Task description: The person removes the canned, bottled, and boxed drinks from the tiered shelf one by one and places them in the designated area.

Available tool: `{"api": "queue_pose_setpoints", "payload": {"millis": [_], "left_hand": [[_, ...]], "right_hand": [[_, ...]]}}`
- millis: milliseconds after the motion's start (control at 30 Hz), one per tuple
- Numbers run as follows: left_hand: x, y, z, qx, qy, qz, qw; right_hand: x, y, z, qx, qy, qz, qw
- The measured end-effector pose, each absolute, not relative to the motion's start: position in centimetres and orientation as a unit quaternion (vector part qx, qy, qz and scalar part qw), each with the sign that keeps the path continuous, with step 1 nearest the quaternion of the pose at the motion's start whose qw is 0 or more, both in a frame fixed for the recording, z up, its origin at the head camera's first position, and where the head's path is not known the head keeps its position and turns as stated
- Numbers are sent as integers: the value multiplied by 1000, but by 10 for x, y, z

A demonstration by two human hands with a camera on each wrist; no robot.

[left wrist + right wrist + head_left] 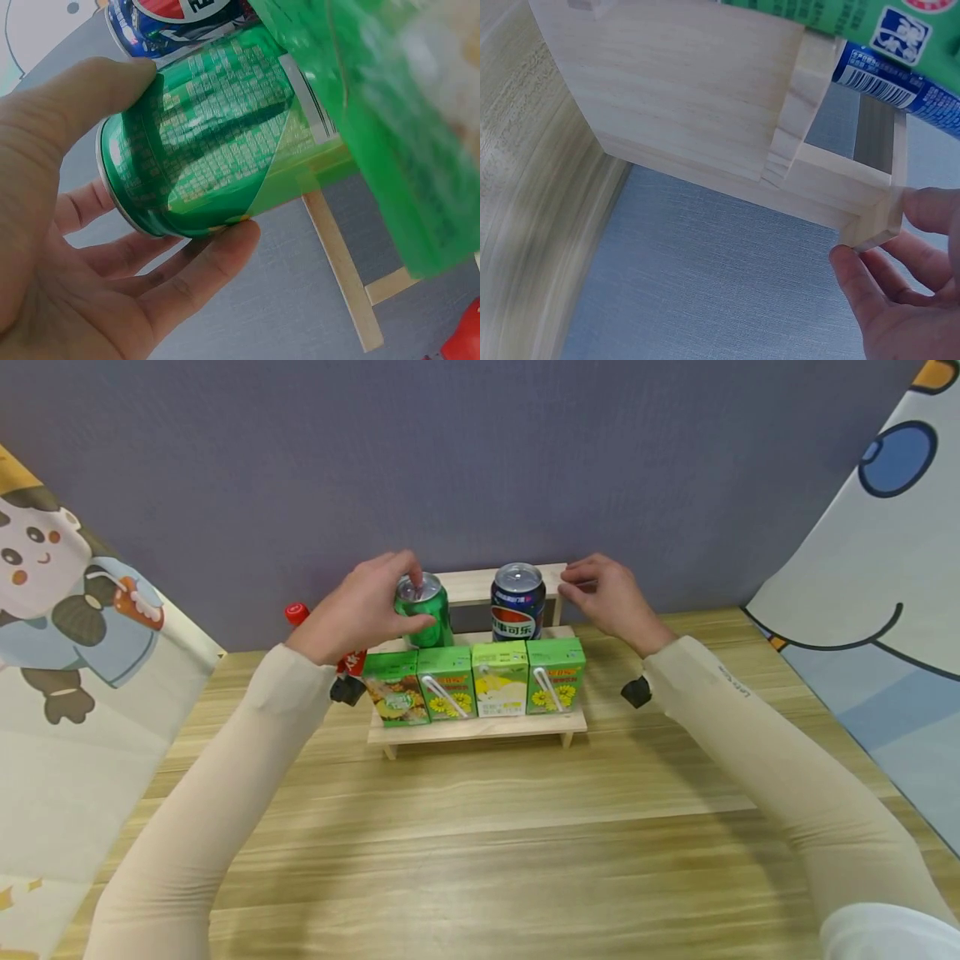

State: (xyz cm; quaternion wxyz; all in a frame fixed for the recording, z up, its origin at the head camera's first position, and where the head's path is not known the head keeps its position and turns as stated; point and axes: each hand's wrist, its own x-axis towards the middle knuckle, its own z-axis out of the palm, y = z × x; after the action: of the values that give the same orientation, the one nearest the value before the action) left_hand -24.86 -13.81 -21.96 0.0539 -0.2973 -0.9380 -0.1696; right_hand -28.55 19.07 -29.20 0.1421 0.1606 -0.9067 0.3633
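My left hand holds a green soda can by its upper end, at the left of a small two-tier wooden rack. In the left wrist view the thumb lies on one side of the can and the fingers curve along the other. A dark blue cola can stands upright to its right. At the rack's right end, my right hand pinches the corner of the upper board; the right wrist view shows thumb and fingertips on that wooden corner.
Several drink cartons, green and yellow, line the rack's front tier. Behind my left wrist is a bottle with a red cap. The rack stands on a wood-grain table, close to a grey-blue back wall. Cartoon-printed panels flank both sides.
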Motion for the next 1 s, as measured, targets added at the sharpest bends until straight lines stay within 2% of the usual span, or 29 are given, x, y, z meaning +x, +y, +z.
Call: {"api": "queue_pose_setpoints", "payload": {"millis": [367,1000], "left_hand": [[-247,-142,-224,-289,-938,-178,65],[-242,-164,-215,-310,-915,-211,147]], "right_hand": [[-285,192,-293,166,-905,367,138],[-283,192,-292,171,-901,374,143]]}}
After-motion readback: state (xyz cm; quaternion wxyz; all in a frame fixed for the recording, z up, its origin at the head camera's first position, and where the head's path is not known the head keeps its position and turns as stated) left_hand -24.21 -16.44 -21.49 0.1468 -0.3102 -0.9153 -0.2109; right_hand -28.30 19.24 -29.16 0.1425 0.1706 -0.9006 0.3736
